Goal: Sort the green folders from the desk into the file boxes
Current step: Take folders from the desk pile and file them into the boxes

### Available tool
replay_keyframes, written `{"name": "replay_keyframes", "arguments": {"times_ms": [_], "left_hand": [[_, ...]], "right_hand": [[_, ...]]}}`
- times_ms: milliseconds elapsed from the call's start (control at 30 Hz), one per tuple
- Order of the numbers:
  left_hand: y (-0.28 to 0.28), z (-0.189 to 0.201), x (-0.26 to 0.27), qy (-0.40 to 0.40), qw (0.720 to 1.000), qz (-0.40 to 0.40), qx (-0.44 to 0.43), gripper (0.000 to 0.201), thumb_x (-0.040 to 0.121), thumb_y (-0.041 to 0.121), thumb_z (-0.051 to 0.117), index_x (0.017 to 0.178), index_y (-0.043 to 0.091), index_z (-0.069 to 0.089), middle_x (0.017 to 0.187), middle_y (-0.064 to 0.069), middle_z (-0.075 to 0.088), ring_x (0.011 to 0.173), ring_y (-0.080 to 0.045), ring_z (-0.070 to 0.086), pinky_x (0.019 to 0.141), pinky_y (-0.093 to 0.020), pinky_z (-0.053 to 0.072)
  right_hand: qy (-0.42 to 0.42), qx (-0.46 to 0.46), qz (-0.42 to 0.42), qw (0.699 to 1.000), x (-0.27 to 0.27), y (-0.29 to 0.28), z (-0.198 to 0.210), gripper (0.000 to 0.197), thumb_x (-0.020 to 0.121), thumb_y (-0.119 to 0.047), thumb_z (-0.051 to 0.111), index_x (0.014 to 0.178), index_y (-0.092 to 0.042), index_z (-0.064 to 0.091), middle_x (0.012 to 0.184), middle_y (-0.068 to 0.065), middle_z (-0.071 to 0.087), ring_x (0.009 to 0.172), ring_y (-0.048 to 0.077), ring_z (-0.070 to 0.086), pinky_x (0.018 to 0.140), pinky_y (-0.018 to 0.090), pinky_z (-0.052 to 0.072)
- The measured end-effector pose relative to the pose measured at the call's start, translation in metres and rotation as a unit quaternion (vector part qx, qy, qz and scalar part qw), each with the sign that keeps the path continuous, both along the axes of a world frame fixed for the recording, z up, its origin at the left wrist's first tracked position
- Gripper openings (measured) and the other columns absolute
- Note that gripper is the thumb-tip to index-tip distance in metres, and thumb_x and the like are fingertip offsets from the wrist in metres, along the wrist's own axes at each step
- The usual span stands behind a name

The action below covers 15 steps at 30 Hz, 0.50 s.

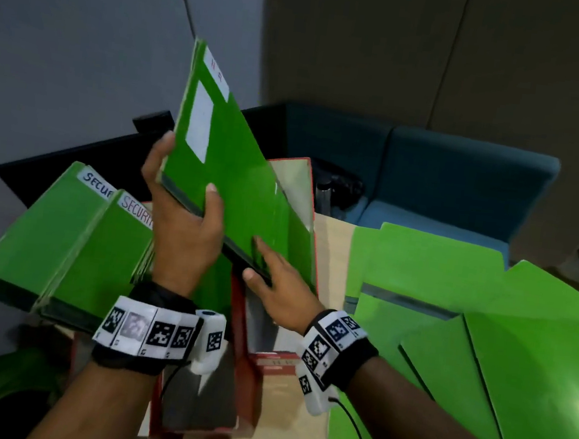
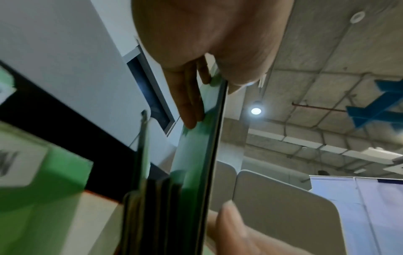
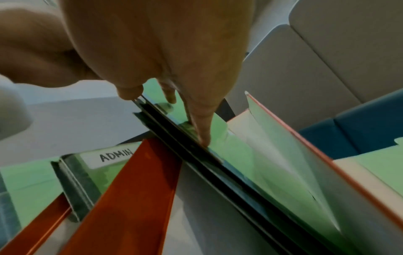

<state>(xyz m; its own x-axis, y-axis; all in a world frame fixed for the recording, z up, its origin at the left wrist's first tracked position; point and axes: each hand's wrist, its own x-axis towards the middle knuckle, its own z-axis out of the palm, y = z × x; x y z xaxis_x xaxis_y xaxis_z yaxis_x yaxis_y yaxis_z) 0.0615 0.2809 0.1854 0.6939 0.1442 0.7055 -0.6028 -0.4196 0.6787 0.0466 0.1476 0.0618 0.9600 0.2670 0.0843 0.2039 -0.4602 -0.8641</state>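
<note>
Green folder (image 1: 229, 161), its tab marked "HR", is held tilted over the red file box (image 1: 310, 229), with its lower end already inside. Its dark spine edge is gripped by the left hand (image 1: 185, 228), thumb on one face and fingers on the other, while the lower corner is pinched by the right hand (image 1: 279, 291). More green folders (image 1: 487, 316) are spread on the desk (image 1: 332, 246) to the right.

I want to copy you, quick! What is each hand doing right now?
Left hand: grips the spine edge of the green HR folder.
Right hand: pinches the same folder's lower corner, thumb under, fingers on its face.
</note>
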Motion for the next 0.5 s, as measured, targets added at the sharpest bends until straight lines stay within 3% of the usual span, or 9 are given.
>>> {"name": "replay_keyframes", "arguments": {"times_ms": [33,100,167,267,333,400,500], "left_hand": [[0.001,-0.008,-0.001,0.024,1.0,-0.006,0.004,0.063,0.084,-0.014,0.055,0.137,0.003,0.026,0.132,0.011,0.039,0.121,0.005,0.047,0.097,-0.017,0.045],[0.007,-0.023,0.0,0.099,0.995,0.001,0.017,0.061,0.085,-0.004,0.062,0.135,0.013,0.034,0.129,0.011,0.045,0.12,-0.001,0.05,0.1,-0.023,0.045],[0.013,-0.036,0.002,0.161,0.984,0.039,0.072,0.057,0.086,0.008,0.068,0.135,0.016,0.04,0.134,0.006,0.047,0.127,-0.008,0.044,0.106,-0.021,0.036],[0.015,-0.048,0.0,0.192,0.964,0.059,0.174,0.057,0.087,0.022,0.07,0.137,0.013,0.044,0.138,0.0,0.049,0.121,-0.003,0.04,0.103,-0.02,0.033],[0.016,-0.056,0.0,0.213,0.949,0.056,0.227,0.058,0.085,0.028,0.072,0.136,0.014,0.048,0.135,0.0,0.053,0.118,-0.005,0.045,0.102,-0.025,0.039],[0.017,-0.064,0.002,0.233,0.933,0.054,0.268,0.059,0.082,0.033,0.073,0.135,0.017,0.052,0.133,0.0,0.056,0.119,-0.012,0.05,0.104,-0.031,0.041],[0.014,-0.07,0.003,0.226,0.922,0.068,0.306,0.059,0.078,0.033,0.077,0.131,0.015,0.058,0.132,0.002,0.052,0.123,-0.015,0.043,0.104,-0.024,0.03]], "right_hand": [[0.014,0.0,-0.003,1.0,0.001,0.002,-0.007,0.064,0.097,-0.05,0.038,0.152,-0.028,0.013,0.158,0.001,0.021,0.144,0.014,0.019,0.118,0.032,0.019],[0.051,-0.026,-0.017,0.998,0.006,0.002,-0.022,0.064,0.097,-0.056,0.032,0.152,-0.032,0.01,0.158,0.002,0.02,0.146,0.017,0.016,0.118,0.039,0.02],[0.095,-0.07,-0.025,0.993,0.009,0.0,-0.033,0.066,0.097,-0.057,0.028,0.152,-0.026,0.009,0.159,0.006,0.017,0.147,0.02,0.013,0.118,0.04,0.018],[0.099,-0.105,-0.047,0.988,0.01,-0.003,-0.038,0.059,0.102,-0.04,0.032,0.152,-0.015,0.014,0.158,0.009,0.018,0.145,0.022,0.018,0.116,0.033,0.019],[0.074,-0.092,-0.062,0.991,0.01,-0.004,-0.04,0.056,0.102,-0.02,0.038,0.152,-0.024,0.014,0.156,0.006,0.023,0.14,0.024,0.028,0.112,0.034,0.028],[0.06,-0.088,-0.065,0.992,0.011,-0.004,-0.041,0.067,0.097,-0.005,0.041,0.152,-0.032,0.012,0.153,0.005,0.028,0.135,0.025,0.036,0.109,0.036,0.034],[0.073,-0.112,-0.053,0.99,0.009,-0.005,-0.043,0.058,0.101,-0.019,0.037,0.152,-0.027,0.011,0.151,0.009,0.032,0.134,0.031,0.038,0.107,0.042,0.037]]}}
